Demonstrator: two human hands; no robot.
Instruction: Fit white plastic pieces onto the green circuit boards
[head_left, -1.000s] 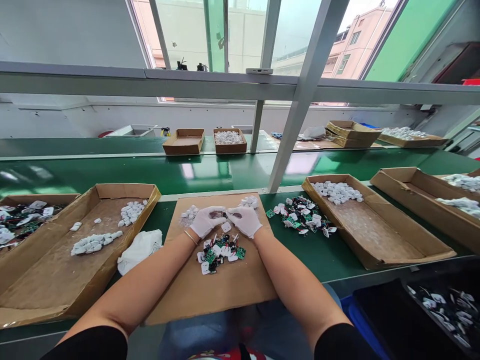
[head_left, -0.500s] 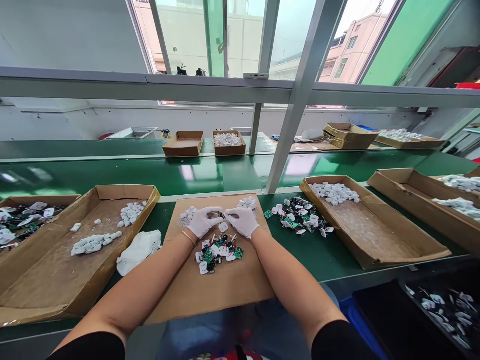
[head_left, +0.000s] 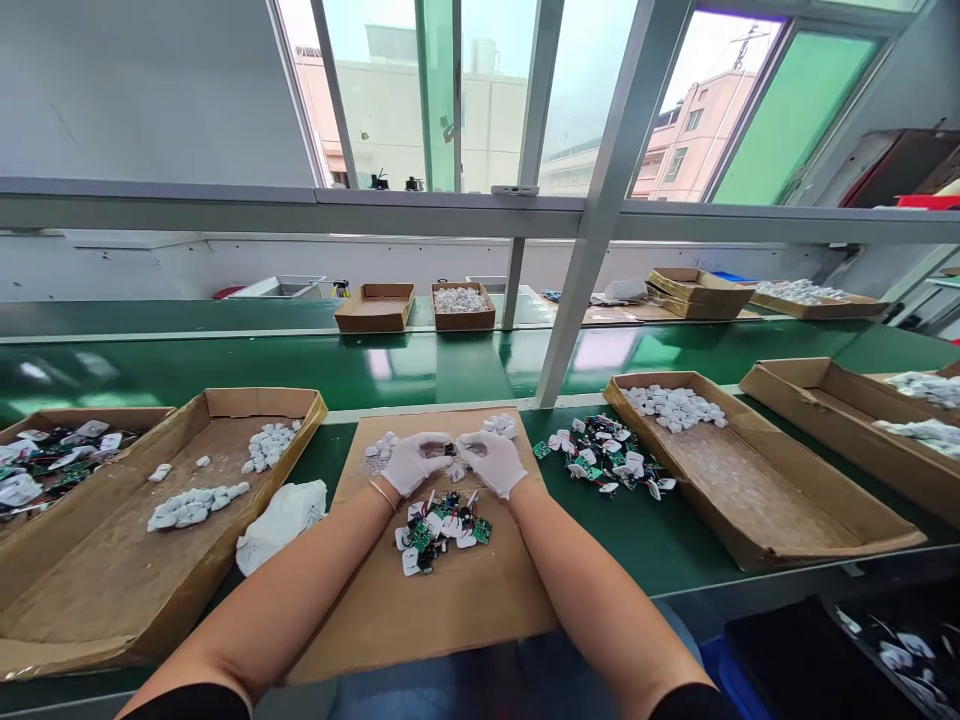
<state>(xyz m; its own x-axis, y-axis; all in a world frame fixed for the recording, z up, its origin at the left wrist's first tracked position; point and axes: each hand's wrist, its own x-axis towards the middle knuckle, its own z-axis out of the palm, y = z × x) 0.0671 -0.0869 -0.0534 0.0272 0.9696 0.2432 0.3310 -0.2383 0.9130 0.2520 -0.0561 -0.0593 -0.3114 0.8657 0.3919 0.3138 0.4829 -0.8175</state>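
My left hand [head_left: 416, 463], in a white glove, pinches a small dark part [head_left: 450, 449] over the brown cardboard sheet [head_left: 420, 625]. Facing it, my gloved right hand [head_left: 495, 462] has its fingertips pressed together close to that part; what they grip is too small to make out. A small white piece [head_left: 455, 472] shows just under the fingertips. Nearer to me lies a heap of green circuit boards with white pieces and wires [head_left: 442, 530]. Small white pieces are piled beside my left hand [head_left: 381, 448] and behind my right hand [head_left: 501, 426].
Cardboard trays with white pieces stand left [head_left: 97, 600] and right [head_left: 810, 520]. A second heap of circuit boards [head_left: 607, 455] lies right of the sheet. A white cloth [head_left: 281, 525] lies at its left. A slanted metal post [head_left: 577, 260] rises behind the sheet.
The view has tilted upward, so everything sits lower in the picture. Both hands stay close together over the sheet; the fingertips have shifted slightly around the small dark part.
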